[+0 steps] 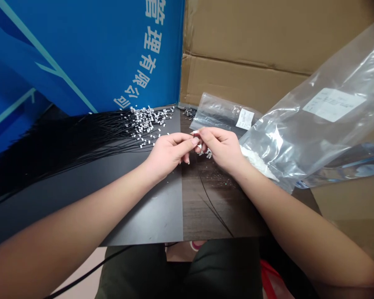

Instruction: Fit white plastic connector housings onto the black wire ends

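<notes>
My left hand (170,151) and my right hand (222,147) meet fingertip to fingertip over the table, both closed in a pinch. A small white connector (195,132) shows at the right thumb and forefinger. From beneath the fingers a thin black wire (207,195) hangs down and curves toward the front edge; its upper end is hidden by my left fingers, which seem to grip it. Several loose white connectors (208,153) lie just behind and below the right fingers.
Left of my hands lies a large bundle of black wires (56,141) with white connector ends (146,120). A small clear bag (216,112) and a large plastic bag (286,133) with white pieces stand at right. A blue panel (112,50) and cardboard (252,37) wall the back.
</notes>
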`<state>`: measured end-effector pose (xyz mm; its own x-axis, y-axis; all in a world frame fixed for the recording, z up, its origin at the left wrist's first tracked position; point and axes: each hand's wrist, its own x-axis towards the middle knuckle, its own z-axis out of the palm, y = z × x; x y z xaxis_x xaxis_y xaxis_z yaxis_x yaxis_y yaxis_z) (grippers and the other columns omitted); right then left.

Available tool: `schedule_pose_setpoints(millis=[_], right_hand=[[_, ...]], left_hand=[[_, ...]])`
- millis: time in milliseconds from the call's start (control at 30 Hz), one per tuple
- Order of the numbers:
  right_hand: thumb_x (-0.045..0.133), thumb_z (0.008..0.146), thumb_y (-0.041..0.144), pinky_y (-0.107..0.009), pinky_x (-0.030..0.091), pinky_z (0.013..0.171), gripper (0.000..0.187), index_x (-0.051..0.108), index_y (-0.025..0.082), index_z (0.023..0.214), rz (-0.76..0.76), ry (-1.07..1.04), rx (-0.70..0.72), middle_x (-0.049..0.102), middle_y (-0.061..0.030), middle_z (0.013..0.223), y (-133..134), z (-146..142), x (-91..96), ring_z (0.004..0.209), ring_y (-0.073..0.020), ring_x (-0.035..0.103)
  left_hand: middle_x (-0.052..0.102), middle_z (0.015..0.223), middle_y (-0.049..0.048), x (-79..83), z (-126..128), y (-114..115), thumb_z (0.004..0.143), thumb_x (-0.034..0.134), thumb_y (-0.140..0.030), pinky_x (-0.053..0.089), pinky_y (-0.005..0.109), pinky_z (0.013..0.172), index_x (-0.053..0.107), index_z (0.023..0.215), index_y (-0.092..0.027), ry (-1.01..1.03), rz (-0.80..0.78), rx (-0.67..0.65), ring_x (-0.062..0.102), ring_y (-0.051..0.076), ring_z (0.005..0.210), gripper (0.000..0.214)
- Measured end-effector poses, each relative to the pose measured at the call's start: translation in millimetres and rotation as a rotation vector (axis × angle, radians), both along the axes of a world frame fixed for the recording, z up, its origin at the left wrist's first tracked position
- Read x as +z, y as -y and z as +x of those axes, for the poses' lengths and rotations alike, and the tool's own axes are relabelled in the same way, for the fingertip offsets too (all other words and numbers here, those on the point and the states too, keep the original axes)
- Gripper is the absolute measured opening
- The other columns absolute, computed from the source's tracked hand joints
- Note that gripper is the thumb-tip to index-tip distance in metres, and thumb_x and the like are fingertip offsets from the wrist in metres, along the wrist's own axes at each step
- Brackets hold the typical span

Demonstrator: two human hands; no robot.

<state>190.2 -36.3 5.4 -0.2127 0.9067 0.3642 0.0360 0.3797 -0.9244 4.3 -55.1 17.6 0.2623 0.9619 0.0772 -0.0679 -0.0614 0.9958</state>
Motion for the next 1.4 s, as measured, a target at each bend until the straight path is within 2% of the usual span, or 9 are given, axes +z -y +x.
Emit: schedule_pose_setpoints(millis=[200, 467, 700, 933, 1067, 1167, 1267, 1333, 1400], right_hand=[[0.081, 0.092, 0.059, -0.03, 0.056, 0.064, 0.037, 0.082, 0.023, 0.102, -0.025, -0.035, -0.065, 0.078, -0.0018, 0.088, -2, 3, 1.3, 0.07, -0.0133, 0.066], [0.082, 0.092, 0.055, -0.039, 0.065, 0.085, 0.031, 0.083, 0.027, 0.106, 0.147, 0.039, -0.11, 0.082, -0.0031, 0.107, 1, 4, 1.0, 0.09, -0.0193, 0.076], [0.078, 0.096, 0.053, -0.039, 0.065, 0.084, 0.027, 0.083, 0.027, 0.102, 0.241, 0.127, -0.147, 0.083, -0.0031, 0.103, 2, 4, 0.1, 0.091, -0.0201, 0.077], [0.077, 0.096, 0.052, -0.036, 0.061, 0.078, 0.027, 0.08, 0.026, 0.102, 0.231, 0.117, -0.175, 0.081, -0.0027, 0.1, 1, 5, -0.3, 0.082, -0.0175, 0.072], [0.076, 0.096, 0.051, -0.037, 0.059, 0.074, 0.027, 0.077, 0.025, 0.098, 0.172, 0.104, -0.236, 0.077, -0.0016, 0.087, -3, 9, 0.7, 0.075, -0.0172, 0.068], [0.075, 0.097, 0.05, -0.039, 0.058, 0.073, 0.024, 0.076, 0.026, 0.096, 0.114, 0.105, -0.277, 0.073, -0.0012, 0.08, -6, 12, 1.2, 0.073, -0.0188, 0.068], [0.074, 0.096, 0.045, -0.039, 0.058, 0.072, 0.02, 0.074, 0.026, 0.094, 0.091, 0.096, -0.301, 0.072, -0.0014, 0.079, -9, 14, 0.8, 0.072, -0.0196, 0.067], [0.073, 0.096, 0.043, -0.039, 0.057, 0.071, 0.017, 0.074, 0.025, 0.094, 0.093, 0.099, -0.306, 0.071, -0.001, 0.077, -11, 14, 0.3, 0.071, -0.0195, 0.067], [0.072, 0.096, 0.041, -0.038, 0.056, 0.071, 0.016, 0.074, 0.025, 0.094, 0.099, 0.106, -0.3, 0.069, -0.0005, 0.075, -11, 15, -0.1, 0.07, -0.019, 0.065]], left_hand=[[0.077, 0.08, 0.0029, 3.2, 1, 1, 0.086, 0.084, -0.04, 0.038, 0.023, 0.049, 0.077, 0.08, -0.016, 0.015, -0.029, 0.037, 0.056, 0.007, 0.052, 0.026], [0.075, 0.073, 0.0011, 5.1, 2, 3, 0.084, 0.083, -0.038, 0.038, 0.024, 0.05, 0.075, 0.074, -0.016, 0.006, -0.037, 0.036, 0.056, 0.008, 0.052, 0.024], [0.075, 0.074, 0.0016, 3.9, 1, 2, 0.084, 0.083, -0.037, 0.04, 0.025, 0.052, 0.075, 0.074, -0.017, -0.013, -0.03, 0.013, 0.057, 0.009, 0.053, 0.024], [0.069, 0.074, 0.0003, 0.3, 2, -1, 0.088, 0.08, -0.038, 0.043, 0.024, 0.054, 0.074, 0.079, -0.018, 0.028, -0.013, 0.045, 0.053, 0.009, 0.057, 0.023], [0.063, 0.071, -0.0002, 8.4, -1, -4, 0.092, 0.076, -0.035, 0.047, 0.024, 0.06, 0.074, 0.088, -0.017, 0.018, 0.048, 0.025, 0.055, 0.01, 0.062, 0.018], [0.058, 0.067, 0.0001, 27.6, -14, -8, 0.091, 0.078, -0.037, 0.046, 0.026, 0.058, 0.072, 0.088, -0.018, -0.096, 0.043, -0.011, 0.055, 0.011, 0.06, 0.02], [0.055, 0.065, 0.0, 56.8, -40, -21, 0.091, 0.079, -0.046, 0.04, 0.026, 0.056, 0.074, 0.092, -0.018, -0.32, 0.07, 0.013, 0.048, 0.01, 0.055, 0.029], [0.054, 0.065, -0.0009, 77.9, -63, -35, 0.094, 0.074, -0.052, 0.044, 0.027, 0.067, 0.076, 0.098, -0.015, -0.627, 0.16, 0.06, 0.053, 0.009, 0.061, 0.037], [0.058, 0.074, -0.0011, 95.5, -86, -54, 0.098, 0.067, -0.056, 0.047, 0.037, 0.087, 0.079, 0.107, -0.01, -1.076, 0.274, 0.114, 0.066, 0.014, 0.082, 0.048]])
